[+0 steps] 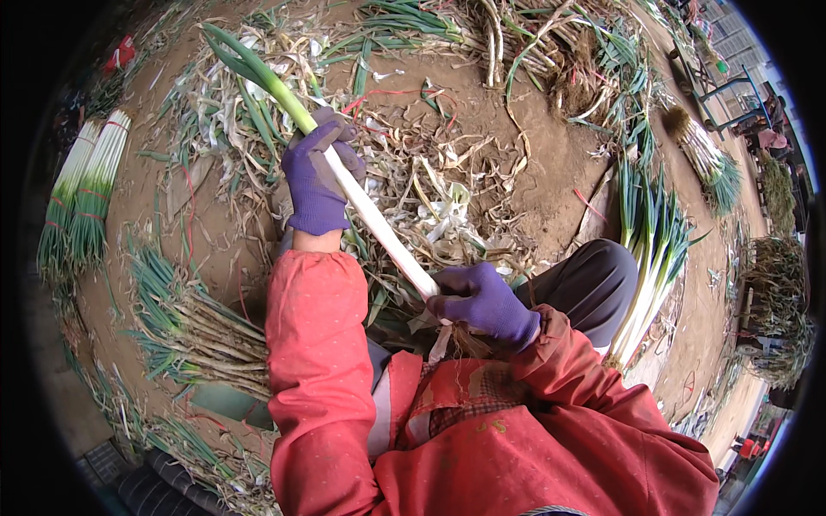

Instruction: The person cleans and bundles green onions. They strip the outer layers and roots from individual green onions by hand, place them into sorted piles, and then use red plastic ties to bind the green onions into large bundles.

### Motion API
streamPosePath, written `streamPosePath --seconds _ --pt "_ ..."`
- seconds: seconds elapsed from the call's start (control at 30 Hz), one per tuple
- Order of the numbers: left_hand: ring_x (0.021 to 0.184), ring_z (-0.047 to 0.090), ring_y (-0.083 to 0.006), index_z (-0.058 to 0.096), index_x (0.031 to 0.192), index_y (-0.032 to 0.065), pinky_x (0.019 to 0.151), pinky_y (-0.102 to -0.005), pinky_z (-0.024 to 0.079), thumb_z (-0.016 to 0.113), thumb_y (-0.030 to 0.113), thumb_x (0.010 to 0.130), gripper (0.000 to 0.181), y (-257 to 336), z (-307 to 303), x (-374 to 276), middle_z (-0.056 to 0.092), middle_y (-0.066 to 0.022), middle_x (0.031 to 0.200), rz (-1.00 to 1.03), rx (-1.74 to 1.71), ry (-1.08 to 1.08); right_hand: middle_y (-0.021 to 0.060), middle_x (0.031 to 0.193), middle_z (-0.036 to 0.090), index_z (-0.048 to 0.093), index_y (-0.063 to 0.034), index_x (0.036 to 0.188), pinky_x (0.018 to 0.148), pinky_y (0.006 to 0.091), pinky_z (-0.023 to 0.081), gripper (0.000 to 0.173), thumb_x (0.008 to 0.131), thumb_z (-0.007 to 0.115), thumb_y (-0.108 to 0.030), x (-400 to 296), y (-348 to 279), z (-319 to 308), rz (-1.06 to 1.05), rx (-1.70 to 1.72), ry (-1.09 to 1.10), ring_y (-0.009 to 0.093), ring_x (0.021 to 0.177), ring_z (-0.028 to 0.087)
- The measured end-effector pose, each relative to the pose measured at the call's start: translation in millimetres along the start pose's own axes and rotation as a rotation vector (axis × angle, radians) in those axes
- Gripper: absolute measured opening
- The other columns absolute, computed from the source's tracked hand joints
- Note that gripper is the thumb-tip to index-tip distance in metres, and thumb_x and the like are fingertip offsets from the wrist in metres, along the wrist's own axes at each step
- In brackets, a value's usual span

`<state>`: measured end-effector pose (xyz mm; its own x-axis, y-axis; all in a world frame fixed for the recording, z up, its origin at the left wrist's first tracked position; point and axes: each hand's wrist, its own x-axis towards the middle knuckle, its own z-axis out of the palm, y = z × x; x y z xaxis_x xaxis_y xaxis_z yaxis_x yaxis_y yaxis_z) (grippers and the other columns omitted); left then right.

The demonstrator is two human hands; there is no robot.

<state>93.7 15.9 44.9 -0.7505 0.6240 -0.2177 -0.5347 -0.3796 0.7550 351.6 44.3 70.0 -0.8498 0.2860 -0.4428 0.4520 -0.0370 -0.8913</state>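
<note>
One long green onion [377, 222] with a white shaft and green top runs diagonally across the middle. My left hand [321, 174], in a purple glove, is closed around it just below the green leaves. At the root end, my right hand [481, 303], gloved the same way, grips the base, with thin roots and a strip of peel hanging below. Beside my right knee lies a pile of peeled green onions [645, 271]. Unpeeled, soil-brown green onions [213, 335] lie to the left of my left forearm.
Dry leaves and peelings [445, 206] litter the dirt ground ahead. Tied onion bundles [90, 187] lie at the far left, and another bundle [706, 158] at the right. More unpeeled onions [535, 45] are heaped at the top. A blue metal cart [735, 97] stands at the upper right.
</note>
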Motion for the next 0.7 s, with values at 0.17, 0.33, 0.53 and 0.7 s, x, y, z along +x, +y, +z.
streamPosePath --seconds 0.17,0.33,0.53,0.7 --pt "0.040 0.052 -0.0170 0.056 0.095 0.0015 0.034 -0.0264 0.042 0.059 0.007 0.074 0.021 0.9 2.8 -4.2 0.056 -0.0078 0.070 0.068 0.015 -0.076 0.0202 0.062 0.054 0.059 -0.0016 0.076 0.056 0.0432 0.043 0.020 0.075 0.056 -0.021 8.9 18.5 12.1 -0.259 -0.479 0.203 0.039 0.059 0.055" --pt "0.038 0.052 -0.0195 0.056 0.093 -0.0004 0.034 -0.0291 0.044 0.058 0.007 0.073 0.021 -3.9 5.3 -5.0 0.054 -0.0079 0.069 0.064 0.005 -0.048 0.0144 0.055 0.052 0.057 -0.0022 0.071 0.051 0.0379 0.041 0.015 0.073 0.053 -0.017 10.7 27.9 24.2 -0.292 -0.441 0.278 0.033 0.053 0.054" --pt "0.043 0.047 -0.0130 0.049 0.118 0.0009 0.038 -0.0289 0.036 0.059 0.008 0.079 0.041 -8.3 -4.5 -1.3 0.053 -0.0055 0.073 0.052 0.020 -0.091 0.0163 0.055 0.049 0.058 0.0024 0.072 0.049 0.0361 0.042 0.018 0.072 0.055 -0.015 12.9 28.7 17.8 -0.243 -0.163 0.098 0.025 0.048 0.051" --pt "0.042 0.044 -0.0119 0.048 0.120 0.0005 0.038 -0.0285 0.034 0.058 0.009 0.081 0.041 -12.5 4.7 -3.6 0.051 -0.0041 0.073 0.000 0.011 -0.045 0.0065 0.056 0.049 0.058 0.0016 0.071 0.043 0.0277 0.037 0.010 0.069 0.054 -0.007 14.0 42.0 12.6 -0.226 -0.068 0.030 0.014 0.047 0.047"
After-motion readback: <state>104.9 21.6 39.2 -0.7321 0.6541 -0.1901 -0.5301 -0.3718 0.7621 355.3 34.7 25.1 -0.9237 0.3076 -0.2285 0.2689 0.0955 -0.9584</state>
